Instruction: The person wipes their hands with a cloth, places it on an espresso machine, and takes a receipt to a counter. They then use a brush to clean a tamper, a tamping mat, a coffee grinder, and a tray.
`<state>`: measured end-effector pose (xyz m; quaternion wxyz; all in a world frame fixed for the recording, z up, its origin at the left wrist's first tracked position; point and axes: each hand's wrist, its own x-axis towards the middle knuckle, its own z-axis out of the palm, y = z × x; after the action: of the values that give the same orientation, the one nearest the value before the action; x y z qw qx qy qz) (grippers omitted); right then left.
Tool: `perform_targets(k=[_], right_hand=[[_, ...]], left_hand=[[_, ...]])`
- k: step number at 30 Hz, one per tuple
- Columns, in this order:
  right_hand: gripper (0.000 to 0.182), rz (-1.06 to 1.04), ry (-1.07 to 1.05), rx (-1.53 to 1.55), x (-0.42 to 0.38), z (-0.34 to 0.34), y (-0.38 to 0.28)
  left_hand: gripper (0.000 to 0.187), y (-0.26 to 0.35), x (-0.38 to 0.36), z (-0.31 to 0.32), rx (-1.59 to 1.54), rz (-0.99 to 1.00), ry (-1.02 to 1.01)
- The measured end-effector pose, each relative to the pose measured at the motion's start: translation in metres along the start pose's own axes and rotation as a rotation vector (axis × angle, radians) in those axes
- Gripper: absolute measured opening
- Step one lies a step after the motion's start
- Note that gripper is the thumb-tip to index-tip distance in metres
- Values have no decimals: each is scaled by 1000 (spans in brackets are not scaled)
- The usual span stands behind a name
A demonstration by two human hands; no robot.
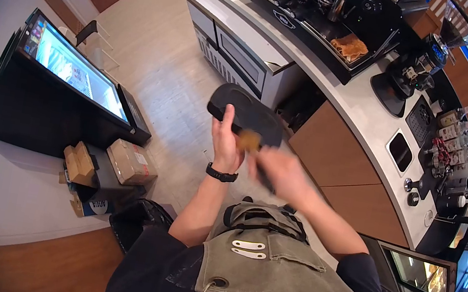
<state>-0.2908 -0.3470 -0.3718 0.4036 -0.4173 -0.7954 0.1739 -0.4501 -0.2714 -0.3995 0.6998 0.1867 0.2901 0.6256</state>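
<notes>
A dark, flat, rounded tray-like piece (246,110) is held up in front of my apron, tilted. My left hand (227,142), with a black band on the wrist, grips its near left edge, thumb pointing up. Close beside it, my right hand (279,171) is closed round the dark handle of a brush with a yellowish-brown head (249,141). The brush head is at the near edge of the dark piece, between my hands. Motion blurs my right hand and the brush.
A white counter (341,99) curves along the right, bearing an espresso machine (305,15), a grinder (413,71) and bottles (456,130). At the left stand a black display fridge (26,93) and a cardboard box (131,163). A glass-fronted cabinet (415,281) is at lower right.
</notes>
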Motion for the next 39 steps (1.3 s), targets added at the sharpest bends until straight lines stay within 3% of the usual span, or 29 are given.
perform_targets(k=[1,3,5,8,9,11,13,14,17,21,22,23,24,26,27,29,30,31,33,34,35,37,39], right_hand=[[7,38,-121,-34,-16,6,-13],[8,92,25,246,-14,-16,-6],[6,249,189,168,-5,-33,24],[8,364,327,411,9,-23,44],[11,207,51,317,16,-34,23],[8,187,-239,503,26,-42,12],[7,423,299,389,27,-41,69],[10,807,400,259,43,-62,54],[16,-9,-24,298,42,-48,13],[15,423,385,470,56,-55,48],[15,510,488,386,59,-61,37],[13,172,411,391,51,-45,41],[10,71,177,376,48,-51,20],[8,-125,119,308,50,-51,24],[9,-38,355,317,50,-49,60],[9,596,619,444,52,-78,54],[7,164,505,444,33,-61,68],[6,65,234,352,21,-71,42],[7,92,17,429,-13,-64,53],[8,171,260,346,-34,-67,87],[9,440,581,302,-48,-70,109],[7,522,559,402,-73,-81,103],[9,339,10,418,-96,-89,79]], left_hand=[[40,3,4,-2,-10,41,-13],[42,9,6,-8,-27,109,-31],[42,16,5,-11,-13,88,-53],[43,14,8,-15,12,98,-110],[44,13,12,-18,14,90,-133],[45,12,8,-28,30,57,-166],[47,10,1,-23,46,66,-197],[46,9,-3,-24,69,64,-215],[45,1,-2,-31,121,57,-277],[45,-5,-2,-42,126,6,-349],[45,-4,-3,-37,117,-2,-350],[45,-4,-2,-32,109,-11,-350],[46,-9,3,-38,115,0,-371],[49,-19,11,-62,137,-4,-414],[50,-18,8,-57,165,-32,-397],[53,-18,0,-33,209,-86,-374],[52,-22,-2,-24,222,-87,-334],[52,-30,0,-22,199,-102,-345],[53,-40,8,-23,171,-138,-367],[53,-42,8,-13,179,-170,-364],[53,-50,9,-5,166,-186,-356],[53,-64,11,7,153,-215,-330],[54,-87,18,10,222,-183,-315]])
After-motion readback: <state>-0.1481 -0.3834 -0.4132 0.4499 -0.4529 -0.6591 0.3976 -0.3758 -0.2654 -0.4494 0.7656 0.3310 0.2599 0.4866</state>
